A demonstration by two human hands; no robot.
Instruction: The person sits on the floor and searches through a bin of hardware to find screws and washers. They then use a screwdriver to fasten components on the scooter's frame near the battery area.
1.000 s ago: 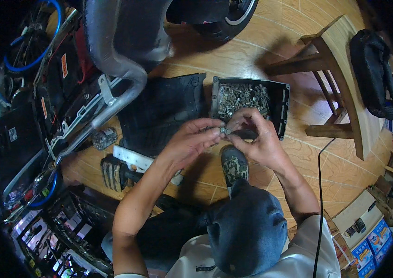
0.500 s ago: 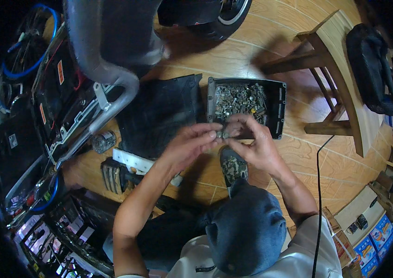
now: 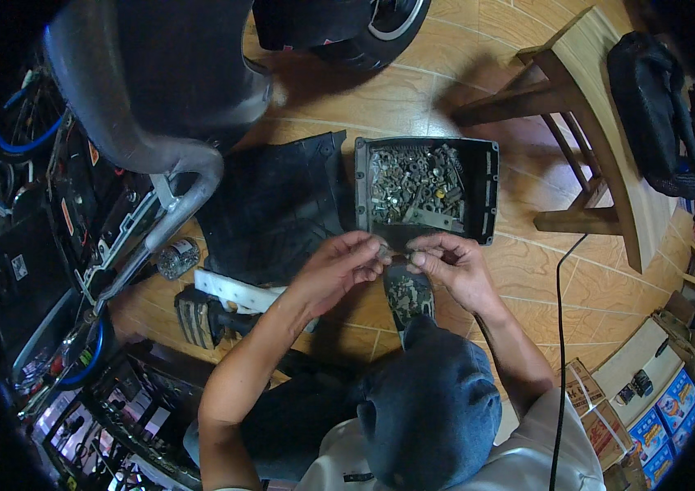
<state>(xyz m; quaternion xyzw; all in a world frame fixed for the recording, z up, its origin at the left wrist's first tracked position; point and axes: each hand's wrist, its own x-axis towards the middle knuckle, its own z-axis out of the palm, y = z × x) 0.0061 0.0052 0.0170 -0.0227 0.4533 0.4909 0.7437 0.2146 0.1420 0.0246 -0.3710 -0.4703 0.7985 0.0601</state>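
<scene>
In front of me, my left hand (image 3: 349,260) pinches a small grey metal piece (image 3: 383,253), perhaps a nut, between thumb and fingertips. A short gap to its right, my right hand (image 3: 455,268) has thumb and forefinger pressed together. What they hold, if anything, is too small to name. Just beyond both hands stands a black plastic box (image 3: 485,192). Inside it lie many loose bolts, nuts and springs (image 3: 417,176), with a flat metal plate (image 3: 431,218) on the near side. My camouflage shoe (image 3: 409,295) is below the hands.
A black plastic panel (image 3: 274,196) lies left of the box. Near it are a clear jar (image 3: 177,258) of small parts and a white plastic strip (image 3: 233,292). A vehicle's tubular metal frame (image 3: 188,196) crowds the left; a wooden chair (image 3: 601,123) and a black cable (image 3: 561,352) are right.
My hands have moved apart, the right one slightly lower, opening a gap between their fingertips. More of the box's near side shows. The whole view has shifted a little.
</scene>
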